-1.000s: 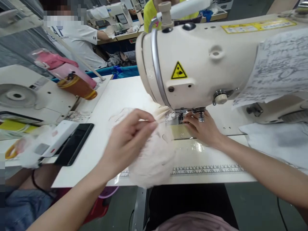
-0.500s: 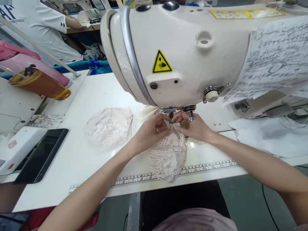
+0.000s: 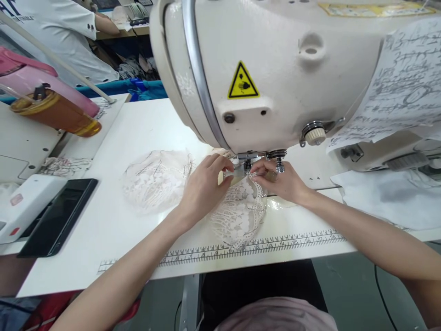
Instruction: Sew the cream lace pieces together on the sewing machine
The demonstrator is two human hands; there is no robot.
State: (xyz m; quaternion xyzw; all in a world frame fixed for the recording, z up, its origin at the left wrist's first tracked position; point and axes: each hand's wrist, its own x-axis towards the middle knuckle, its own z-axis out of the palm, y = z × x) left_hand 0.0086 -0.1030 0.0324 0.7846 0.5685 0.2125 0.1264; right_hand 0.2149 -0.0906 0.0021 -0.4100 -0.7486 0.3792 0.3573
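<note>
Our left hand (image 3: 208, 184) has just drawn off the tip of the lace piece (image 3: 237, 214), fingers spread; our right hand (image 3: 284, 181) pinches it near the presser foot (image 3: 247, 165), centre frame, apparently steadying it alone.

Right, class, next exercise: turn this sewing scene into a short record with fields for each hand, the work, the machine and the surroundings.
Left hand: beside the needle area, thumb and fingertips apart
Right hand: fingertips at the upper edge of the front lace piece
Front lace piece: below the needle area, partly over the printed ruler
Second lace piece: flat on the tabletop, left of the left hand
Machine: pale sewing machine with yellow warning triangle
Far left: dark phone, pink bottle, amber cup
</note>
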